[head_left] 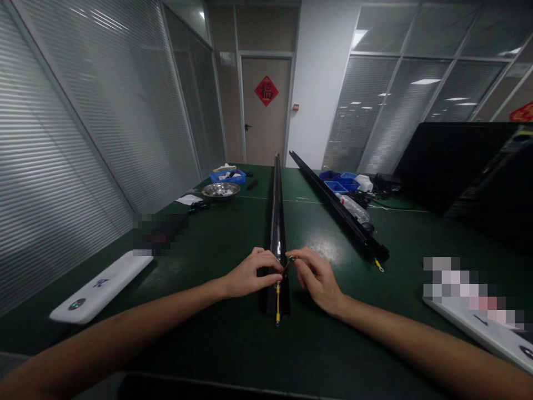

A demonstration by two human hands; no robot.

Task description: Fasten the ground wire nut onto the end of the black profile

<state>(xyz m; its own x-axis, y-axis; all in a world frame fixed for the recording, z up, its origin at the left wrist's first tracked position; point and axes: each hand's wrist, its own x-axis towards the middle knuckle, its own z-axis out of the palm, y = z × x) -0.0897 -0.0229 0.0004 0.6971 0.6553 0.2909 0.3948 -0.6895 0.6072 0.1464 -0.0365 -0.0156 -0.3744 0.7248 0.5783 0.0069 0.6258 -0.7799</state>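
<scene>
A long black metal rail [276, 222] lies lengthwise in front of me, pointing away. At its near end a yellow wire [277, 303] with a ring terminal hangs along the channel. My right hand [318, 280] is on the rail's right side, its thumb and fingers closed on a small shiny wrench [288, 265]. From the left, my left hand [254, 272] reaches over the rail, thumb and fingertips pinched together at the wrench's lower end. Whatever sits between those left fingertips is hidden.
A second black rail [337, 205] lies to the right, a yellow wire end [378, 265] sticking out. Behind it are blue bins [343, 180] and a plastic bottle [353, 208]. A metal bowl [220, 191] stands back left. White devices [102, 286] lie on both sides of the green table [225, 344].
</scene>
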